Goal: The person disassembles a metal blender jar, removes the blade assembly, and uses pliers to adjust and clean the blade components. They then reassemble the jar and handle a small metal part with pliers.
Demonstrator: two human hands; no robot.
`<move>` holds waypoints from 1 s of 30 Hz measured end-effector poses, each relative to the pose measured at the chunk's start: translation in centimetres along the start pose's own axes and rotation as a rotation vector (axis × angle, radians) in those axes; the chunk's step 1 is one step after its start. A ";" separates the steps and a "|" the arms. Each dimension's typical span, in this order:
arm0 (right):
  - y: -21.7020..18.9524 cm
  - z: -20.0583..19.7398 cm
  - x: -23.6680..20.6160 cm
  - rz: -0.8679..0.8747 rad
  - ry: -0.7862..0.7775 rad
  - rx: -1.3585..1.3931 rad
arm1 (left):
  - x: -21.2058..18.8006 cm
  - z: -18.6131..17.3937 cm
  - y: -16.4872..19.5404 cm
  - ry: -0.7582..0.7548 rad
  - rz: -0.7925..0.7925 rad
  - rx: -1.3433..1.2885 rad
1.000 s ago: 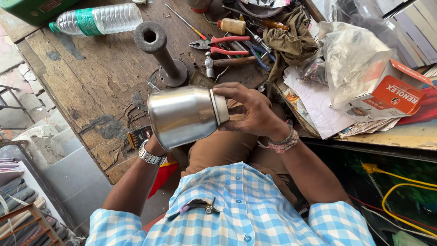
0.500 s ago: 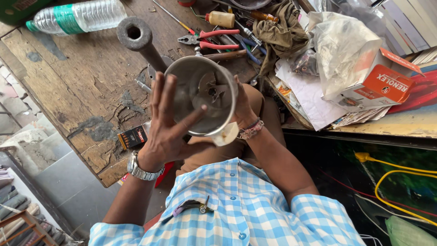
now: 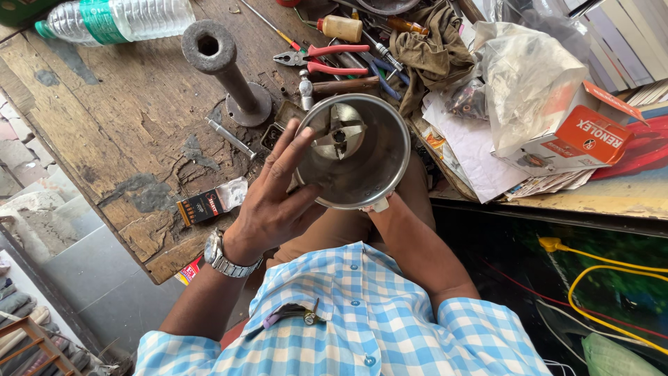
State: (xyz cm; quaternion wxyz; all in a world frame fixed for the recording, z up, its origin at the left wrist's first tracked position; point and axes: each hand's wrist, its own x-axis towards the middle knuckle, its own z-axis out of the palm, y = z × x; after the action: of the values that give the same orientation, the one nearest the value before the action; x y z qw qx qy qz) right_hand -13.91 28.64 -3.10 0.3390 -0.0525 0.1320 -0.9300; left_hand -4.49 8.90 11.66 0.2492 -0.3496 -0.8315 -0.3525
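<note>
Seen from the head camera, the steel mixer jar (image 3: 355,157) sits tilted with its open mouth facing up toward the viewer, held above the person's lap at the near edge of the wooden bench (image 3: 104,125). Inside it, the blade (image 3: 336,132) shows at the bottom. The left hand (image 3: 275,198) lies against the jar's left wall, fingers spread apart and flat on the rim rather than closed around it. The right hand is almost wholly hidden beneath the jar; only the forearm rises to the underside, so its grip cannot be told. On the bench beyond the jar stand a metal post on a round base (image 3: 226,69), a plastic water bottle (image 3: 118,19), red-handled pliers (image 3: 323,61) and a brown rag (image 3: 435,52). An orange and white box (image 3: 577,136) lies to the right on loose papers.
</note>
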 end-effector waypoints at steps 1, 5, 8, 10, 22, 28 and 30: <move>-0.1 -0.1 0.0 0.005 0.002 -0.006 | 0.1 0.0 0.0 -0.002 -0.004 -0.009; -0.2 -0.9 0.5 0.026 0.016 -0.057 | 0.1 -0.2 -0.1 0.010 -0.007 -0.013; 0.3 -2.1 1.2 0.056 0.049 -0.105 | -0.3 -0.4 -0.5 0.021 -0.052 0.012; 0.7 -2.8 1.5 0.073 0.096 -0.183 | -1.0 -1.2 -1.2 0.061 -0.105 0.099; 0.9 -3.1 0.8 0.052 0.271 -0.691 | -15.3 -7.6 -15.6 0.417 -0.778 0.754; 0.7 -2.5 -0.2 -0.004 0.230 -0.797 | -13.5 -5.9 -20.4 0.474 -0.692 0.763; 0.5 -2.3 -0.3 -0.003 0.238 -0.788 | -11.4 -5.1 -18.8 0.480 -0.662 0.955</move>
State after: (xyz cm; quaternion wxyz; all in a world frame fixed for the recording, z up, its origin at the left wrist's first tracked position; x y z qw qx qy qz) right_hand -13.81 28.93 -5.51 0.2738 -0.0705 0.5163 -0.8084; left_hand -10.66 -9.13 -0.39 0.4350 0.1651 -0.8824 -0.0692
